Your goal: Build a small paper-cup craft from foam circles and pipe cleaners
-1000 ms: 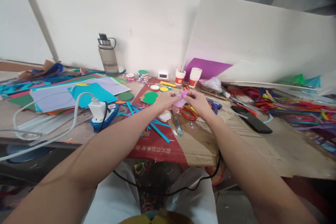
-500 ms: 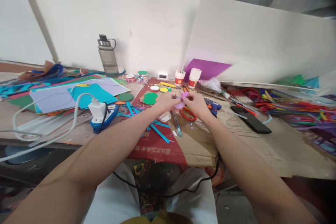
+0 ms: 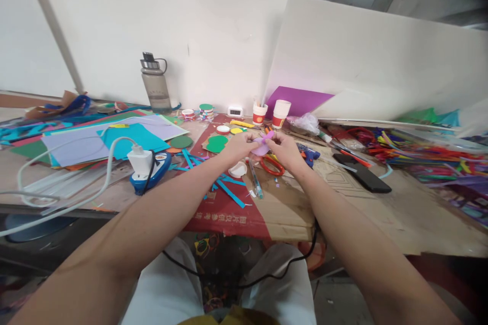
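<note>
Paper (image 3: 262,146), a small lilac cutout, is sitting pinched between your two hands, just above the cardboard (image 3: 290,203) at the table's middle. Your left hand (image 3: 239,145) and right hand (image 3: 285,150) are both closing fingertips on it, one from each side. Since a second ago you are drawing the hands closer together, so the piece is showing less and looking more folded. Red scissors (image 3: 273,166) are lying just under your right hand, a pen (image 3: 255,184) beside them.

- Single head-worn camera; looks forward and down along both forearms onto the cluttered craft table (image 3: 381,213)
- Fairly near; white wall boards (image 3: 213,40) behind
</note>
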The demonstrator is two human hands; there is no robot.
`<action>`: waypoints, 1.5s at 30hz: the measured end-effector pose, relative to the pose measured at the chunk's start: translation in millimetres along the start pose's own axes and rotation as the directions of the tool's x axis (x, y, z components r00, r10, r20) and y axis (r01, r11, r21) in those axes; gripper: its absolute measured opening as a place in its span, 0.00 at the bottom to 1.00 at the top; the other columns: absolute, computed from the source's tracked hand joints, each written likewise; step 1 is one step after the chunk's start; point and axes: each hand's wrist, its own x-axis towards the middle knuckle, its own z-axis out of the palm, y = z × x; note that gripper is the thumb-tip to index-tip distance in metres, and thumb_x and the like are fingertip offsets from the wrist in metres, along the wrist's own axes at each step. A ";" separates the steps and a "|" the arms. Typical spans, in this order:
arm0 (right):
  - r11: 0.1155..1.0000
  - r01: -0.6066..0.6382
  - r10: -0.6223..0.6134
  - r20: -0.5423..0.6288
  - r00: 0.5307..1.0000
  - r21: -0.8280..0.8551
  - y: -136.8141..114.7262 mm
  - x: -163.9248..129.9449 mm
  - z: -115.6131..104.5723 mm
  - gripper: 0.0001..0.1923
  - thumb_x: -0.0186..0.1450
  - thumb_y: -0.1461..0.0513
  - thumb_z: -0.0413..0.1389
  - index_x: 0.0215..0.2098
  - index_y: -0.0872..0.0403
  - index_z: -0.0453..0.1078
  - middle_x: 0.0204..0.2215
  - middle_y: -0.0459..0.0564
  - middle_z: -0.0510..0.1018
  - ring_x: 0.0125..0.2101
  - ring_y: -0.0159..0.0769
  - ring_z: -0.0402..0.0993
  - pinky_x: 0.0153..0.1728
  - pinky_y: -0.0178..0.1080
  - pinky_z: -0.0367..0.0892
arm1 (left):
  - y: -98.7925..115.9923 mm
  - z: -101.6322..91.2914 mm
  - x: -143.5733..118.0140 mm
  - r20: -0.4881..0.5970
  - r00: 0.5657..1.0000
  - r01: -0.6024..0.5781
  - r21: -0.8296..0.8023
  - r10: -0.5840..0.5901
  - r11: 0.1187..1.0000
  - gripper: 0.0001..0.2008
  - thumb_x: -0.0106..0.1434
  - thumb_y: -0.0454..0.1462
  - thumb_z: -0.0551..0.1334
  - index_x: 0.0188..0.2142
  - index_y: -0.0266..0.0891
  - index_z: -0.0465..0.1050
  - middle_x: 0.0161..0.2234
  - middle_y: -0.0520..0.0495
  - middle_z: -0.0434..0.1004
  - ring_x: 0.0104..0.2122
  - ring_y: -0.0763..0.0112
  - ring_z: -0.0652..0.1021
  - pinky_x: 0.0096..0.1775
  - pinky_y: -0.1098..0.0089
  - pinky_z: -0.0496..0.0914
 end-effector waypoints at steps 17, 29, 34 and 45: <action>0.929 -0.128 0.144 -0.021 0.989 0.346 -3.7 -6.3 24.2 0.20 0.52 0.47 0.62 0.21 0.51 0.61 0.16 0.38 0.62 0.19 0.27 0.54 0.22 0.34 0.52 | -3.3 5.1 -0.6 -0.073 0.884 -0.248 0.765 0.462 0.595 0.15 0.57 0.27 0.60 0.44 0.37 0.71 0.46 0.42 0.78 0.47 0.61 0.77 0.51 0.62 0.69; 0.996 -0.031 0.023 -0.088 0.996 -0.088 -10.0 -7.1 8.6 0.03 0.53 0.62 0.52 0.22 0.53 0.64 0.21 0.43 0.69 0.25 0.32 0.63 0.30 0.37 0.57 | -1.7 -4.5 3.1 -0.192 0.908 -0.294 0.341 0.372 0.893 0.15 0.56 0.33 0.63 0.44 0.36 0.67 0.48 0.41 0.75 0.49 0.64 0.75 0.48 0.64 0.70; 0.986 0.049 -0.057 -0.044 0.997 -0.162 -11.1 -9.9 8.6 0.03 0.53 0.62 0.50 0.22 0.51 0.60 0.21 0.43 0.68 0.26 0.33 0.61 0.30 0.37 0.56 | -4.7 -10.6 8.4 -0.140 0.946 -0.262 0.195 0.291 0.945 0.15 0.55 0.33 0.65 0.43 0.36 0.69 0.44 0.43 0.77 0.43 0.66 0.77 0.45 0.65 0.71; 0.997 -0.055 0.060 -0.076 0.995 0.060 3.4 -1.4 7.0 0.11 0.56 0.52 0.54 0.25 0.51 0.64 0.21 0.42 0.68 0.24 0.32 0.62 0.30 0.37 0.59 | -5.1 -26.5 13.8 -0.195 0.945 -0.232 0.163 0.262 0.959 0.12 0.58 0.39 0.64 0.40 0.35 0.73 0.38 0.44 0.78 0.34 0.72 0.76 0.36 0.71 0.69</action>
